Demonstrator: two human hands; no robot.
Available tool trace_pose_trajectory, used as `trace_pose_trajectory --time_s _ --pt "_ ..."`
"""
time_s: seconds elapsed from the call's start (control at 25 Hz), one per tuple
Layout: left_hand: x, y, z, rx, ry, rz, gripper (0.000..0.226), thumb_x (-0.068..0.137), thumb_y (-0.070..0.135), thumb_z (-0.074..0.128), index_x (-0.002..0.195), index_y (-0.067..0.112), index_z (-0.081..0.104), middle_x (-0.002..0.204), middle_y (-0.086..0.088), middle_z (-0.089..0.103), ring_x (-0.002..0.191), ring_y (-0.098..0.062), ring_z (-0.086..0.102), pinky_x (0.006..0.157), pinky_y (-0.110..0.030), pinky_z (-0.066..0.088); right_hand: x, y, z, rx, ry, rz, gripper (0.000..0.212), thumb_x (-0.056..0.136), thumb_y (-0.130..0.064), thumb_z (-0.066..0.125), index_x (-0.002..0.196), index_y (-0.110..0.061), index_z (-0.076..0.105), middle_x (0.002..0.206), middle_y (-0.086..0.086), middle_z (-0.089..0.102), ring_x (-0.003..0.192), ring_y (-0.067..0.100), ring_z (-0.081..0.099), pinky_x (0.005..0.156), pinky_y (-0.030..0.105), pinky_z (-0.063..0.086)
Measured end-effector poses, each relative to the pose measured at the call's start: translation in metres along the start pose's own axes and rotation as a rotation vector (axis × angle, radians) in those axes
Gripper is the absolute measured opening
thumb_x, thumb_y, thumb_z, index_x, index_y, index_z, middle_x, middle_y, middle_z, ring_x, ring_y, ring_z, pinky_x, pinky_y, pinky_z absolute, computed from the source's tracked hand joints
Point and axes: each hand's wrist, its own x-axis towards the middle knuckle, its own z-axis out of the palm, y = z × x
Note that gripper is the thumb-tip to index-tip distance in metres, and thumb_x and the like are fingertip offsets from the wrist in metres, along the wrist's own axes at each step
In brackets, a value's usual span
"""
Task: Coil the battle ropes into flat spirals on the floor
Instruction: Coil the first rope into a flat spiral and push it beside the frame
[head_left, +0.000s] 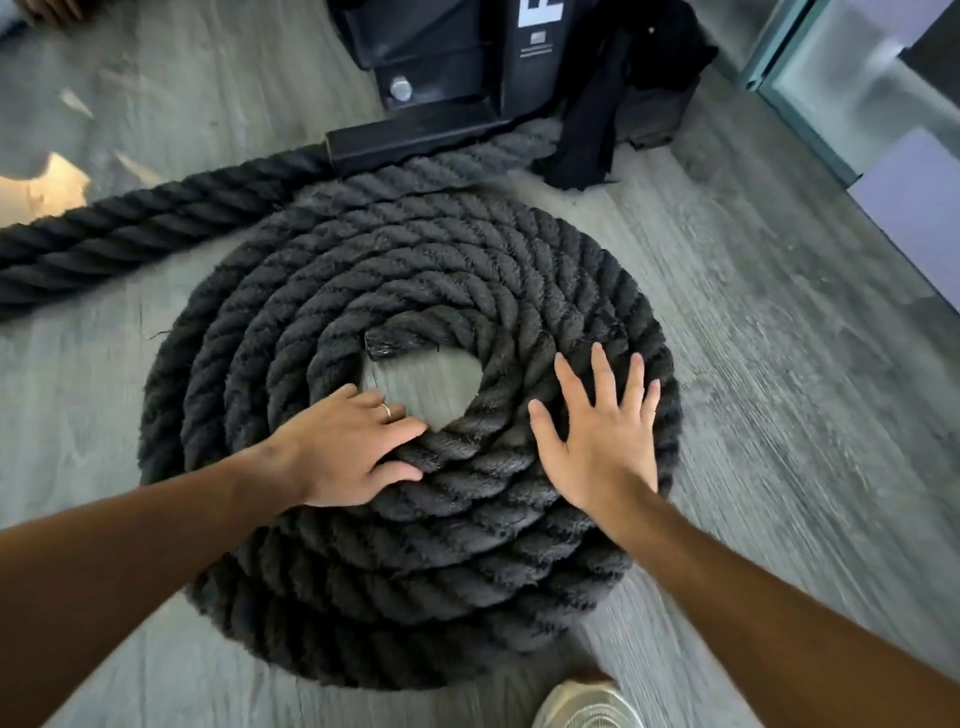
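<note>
The thick black twisted battle rope (410, 291) lies on the grey wood-grain floor (779, 364) as a flat spiral of several tight turns, directly in front of the person. Its taped inner end (392, 343) sits at the edge of a small bare hole in the middle. A straight run of black rope (130, 228) stretches away to the left, and rope passes under the black metal frame base (415, 140) beyond the spiral; how that run joins the coil cannot be told.

Both hands rest on the near half of the spiral. The left hand (348, 447) lies on the innermost turns, fingers bent over the rope at the rim of the hole, holding that turn loosely. The right hand (597, 431) lies flat, fingers spread and straight, palm pressing down on the middle turns to the right of the hole. The two hands are about equally near the centre, one on either side of it.

Judged from this, the coil looks nearly formed, and the hands seem placed to turn or tighten it around its centre.
</note>
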Motion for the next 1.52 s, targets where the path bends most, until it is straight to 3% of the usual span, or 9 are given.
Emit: trace_pose_trajectory --time_s 0.16,0.36,0.44,0.64,0.8,1.04,1.2,1.36,1.52 --pt "0.044 0.063 -0.011 -0.107 0.162 -0.191 0.059 0.096 0.062 0.031 0.132 0.023 0.056 0.112 -0.004 0.065 0.105 -0.03 0.059 0.084 -0.042 0.04 0.051 0.06 -0.028 -0.108 -0.027 -0.053 0.072 0.091 -0.077 0.0 0.157 -0.049 -0.001 0.17 -0.001 -0.012 0.152 0.035 -0.022 0.12 0.059 -0.014" --pt "0.117 0.144 -0.041 -0.364 0.162 -0.397 0.058 0.098 0.06 0.038 0.137 0.019 0.053 0.131 -0.011 0.055 0.123 -0.03 0.048 0.101 -0.041 0.038 0.063 0.078 -0.047 0.203 0.104 0.408 0.077 0.092 -0.078 0.023 0.16 -0.043 0.01 0.17 0.012 -0.003 0.153 0.039 -0.014 0.116 0.069 -0.01" --pt "0.128 0.14 -0.05 -0.473 0.161 -0.307 0.062 0.093 0.064 0.045 0.135 0.019 0.056 0.132 -0.01 0.05 0.125 -0.029 0.047 0.105 -0.04 0.04 0.025 0.062 -0.03 0.356 0.171 0.451 0.069 0.097 -0.067 0.034 0.159 -0.041 0.018 0.169 0.011 0.003 0.154 0.034 -0.009 0.118 0.066 -0.008" --pt "0.093 0.055 -0.051 -0.03 0.041 0.128 0.07 0.09 0.075 0.028 0.139 0.033 0.054 0.131 0.006 0.056 0.128 -0.017 0.046 0.123 -0.053 0.006 -0.038 0.061 0.002 0.149 0.038 0.295 0.068 0.097 -0.069 0.018 0.159 -0.044 0.002 0.168 0.015 -0.016 0.153 0.03 -0.02 0.12 0.059 -0.011" --pt "0.097 0.053 -0.042 0.014 0.079 0.134 0.057 0.097 0.064 0.033 0.143 0.035 0.05 0.131 0.008 0.057 0.12 -0.017 0.052 0.123 -0.05 0.007 -0.02 0.07 -0.004 0.048 0.037 0.266 0.069 0.096 -0.07 0.011 0.159 -0.044 -0.002 0.167 0.018 -0.017 0.153 0.034 -0.019 0.12 0.062 -0.01" --pt "0.146 0.122 -0.054 -0.17 0.182 -0.112 0.052 0.098 0.058 0.039 0.139 0.03 0.054 0.14 -0.003 0.055 0.128 -0.025 0.049 0.12 -0.047 0.016 0.035 0.151 -0.033 -0.011 -0.001 0.162 0.063 0.096 -0.07 0.008 0.156 -0.052 0.002 0.169 0.01 -0.013 0.153 0.028 -0.021 0.12 0.061 -0.01" --pt "0.166 0.15 -0.073 -0.331 0.28 -0.147 0.05 0.095 0.06 0.048 0.131 0.028 0.059 0.127 -0.003 0.057 0.122 -0.025 0.051 0.116 -0.042 0.027 0.039 0.147 -0.049 0.098 0.056 0.434 0.064 0.099 -0.065 0.016 0.158 -0.047 0.0 0.17 0.008 -0.008 0.153 0.038 -0.017 0.116 0.068 -0.008" --pt "0.136 0.095 -0.068 -0.258 0.398 -0.35 0.055 0.091 0.068 0.044 0.138 0.039 0.047 0.147 -0.01 0.039 0.136 -0.035 0.033 0.115 -0.06 0.023 -0.02 0.091 -0.014 0.196 -0.005 0.462 0.079 0.091 -0.079 0.016 0.159 -0.044 -0.004 0.169 0.011 -0.01 0.151 0.045 -0.013 0.118 0.065 -0.009" --pt "0.106 0.028 -0.051 -0.487 0.223 -0.727 0.078 0.073 0.089 0.045 0.142 0.056 0.03 0.162 -0.012 0.005 0.14 -0.055 0.019 0.114 -0.066 0.021 -0.021 0.096 -0.006 0.078 0.002 0.439 0.088 0.087 -0.083 0.008 0.16 -0.037 -0.01 0.169 0.015 -0.009 0.15 0.05 -0.011 0.12 0.062 -0.005"
